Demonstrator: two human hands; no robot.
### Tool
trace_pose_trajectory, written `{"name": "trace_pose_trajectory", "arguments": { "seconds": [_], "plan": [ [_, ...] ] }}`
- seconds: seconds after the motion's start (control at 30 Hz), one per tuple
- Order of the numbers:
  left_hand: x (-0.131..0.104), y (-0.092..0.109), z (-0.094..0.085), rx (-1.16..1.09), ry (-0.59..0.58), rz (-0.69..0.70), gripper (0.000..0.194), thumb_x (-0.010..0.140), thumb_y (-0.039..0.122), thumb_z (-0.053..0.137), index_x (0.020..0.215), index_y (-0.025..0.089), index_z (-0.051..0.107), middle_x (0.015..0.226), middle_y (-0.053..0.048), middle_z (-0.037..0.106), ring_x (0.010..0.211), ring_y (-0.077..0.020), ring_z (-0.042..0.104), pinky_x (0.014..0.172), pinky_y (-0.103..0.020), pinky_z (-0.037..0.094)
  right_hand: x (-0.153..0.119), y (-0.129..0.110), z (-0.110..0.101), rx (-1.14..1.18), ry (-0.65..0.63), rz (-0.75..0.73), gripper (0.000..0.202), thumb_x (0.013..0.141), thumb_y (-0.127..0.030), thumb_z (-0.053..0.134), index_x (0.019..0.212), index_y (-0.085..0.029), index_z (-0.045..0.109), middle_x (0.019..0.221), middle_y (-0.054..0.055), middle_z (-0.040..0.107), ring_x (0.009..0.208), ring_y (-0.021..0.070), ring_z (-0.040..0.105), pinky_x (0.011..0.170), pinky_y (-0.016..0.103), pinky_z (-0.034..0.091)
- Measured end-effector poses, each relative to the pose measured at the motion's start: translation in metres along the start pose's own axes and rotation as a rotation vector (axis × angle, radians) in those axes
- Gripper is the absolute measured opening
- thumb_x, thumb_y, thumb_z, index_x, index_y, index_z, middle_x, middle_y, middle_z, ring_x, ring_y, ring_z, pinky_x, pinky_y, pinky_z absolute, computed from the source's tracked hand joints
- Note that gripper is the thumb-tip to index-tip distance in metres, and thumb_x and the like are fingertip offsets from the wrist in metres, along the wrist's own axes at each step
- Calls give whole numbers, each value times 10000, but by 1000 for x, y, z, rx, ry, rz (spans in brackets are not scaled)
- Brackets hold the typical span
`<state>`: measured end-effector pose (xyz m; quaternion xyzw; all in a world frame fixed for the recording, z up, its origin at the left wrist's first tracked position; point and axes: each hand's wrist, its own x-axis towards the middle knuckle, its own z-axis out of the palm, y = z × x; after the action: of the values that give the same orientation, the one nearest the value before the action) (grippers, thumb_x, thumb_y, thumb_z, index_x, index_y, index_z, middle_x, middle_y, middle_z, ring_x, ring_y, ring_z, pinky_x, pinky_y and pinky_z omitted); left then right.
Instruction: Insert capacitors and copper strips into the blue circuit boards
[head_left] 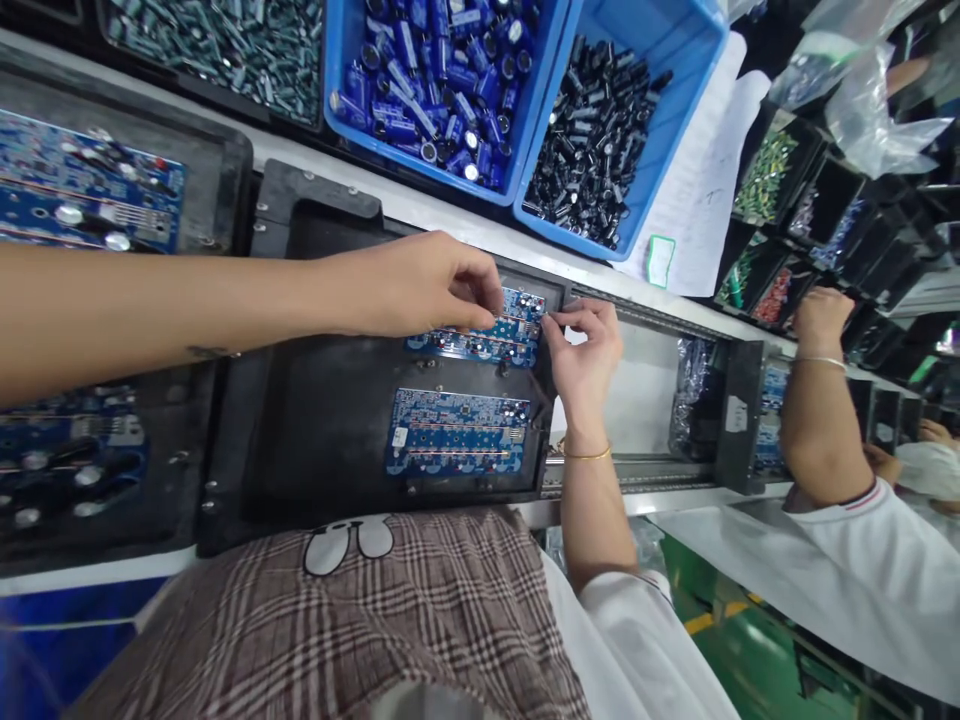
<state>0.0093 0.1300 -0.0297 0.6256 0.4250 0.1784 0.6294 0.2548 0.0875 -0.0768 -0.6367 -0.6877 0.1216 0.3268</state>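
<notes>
Black tray [322,420]: two circuit boards [517,352]; one label [400,437], nine o'clock on lower board [461,440], illegible. Left hand [431,285] over upper board [480,346], right hand [589,352] at its three o'clock: fingers bent, grasp indiscernible.

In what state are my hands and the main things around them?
Far circuit board, in black tray, partly hidden by left hand.
Near circuit board, lying uncovered.
Left hand, fingers curled over far circuit board.
Right hand, fingers bent at that board's right end.
Left blue bin, open, heaped with blue parts.
Right blue bin, open, holding black parts.
</notes>
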Motion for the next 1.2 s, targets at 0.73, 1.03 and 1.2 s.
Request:
{"name": "trace_pose_trajectory", "arguments": {
  "seconds": [0.73, 1.03, 1.2],
  "plan": [
    [-5, 7, 13, -233, 139, -50, 176, 722, 295, 771, 801, 149, 715, 745, -45, 679, 705, -159, 623, 711, -323, 497, 0, -40, -12, -133, -129, -71, 115, 862, -186, 613, 934, -201, 702, 1014, 72, 664, 955, 217, 612, 883, 443, 511],
    [41, 44, 31, 313, -48, 172, 388, 831, 415, 637, 1111, 152, 692, 1200, -104, 643, 1153, -266, 559, 1016, -375, 394, -37, -57, -55, 395, 212, 114, 65, 846, -279, 710, 882, -225, 716, 810, -7, 724, 715, 143, 686, 684, 323, 591],
    [139, 52, 46, 751, 363, -19, 806, 900, 448, 566, 1531, 30, 290, 1581, -214, 244, 1412, -419, 160, 1133, -490, 138, -58, -36, -73, 237, 90, 54, 145, 898, -192, 642, 977, -253, 747, 919, 13, 753, 842, 150, 708, 800, 333, 593]
  ]
}}
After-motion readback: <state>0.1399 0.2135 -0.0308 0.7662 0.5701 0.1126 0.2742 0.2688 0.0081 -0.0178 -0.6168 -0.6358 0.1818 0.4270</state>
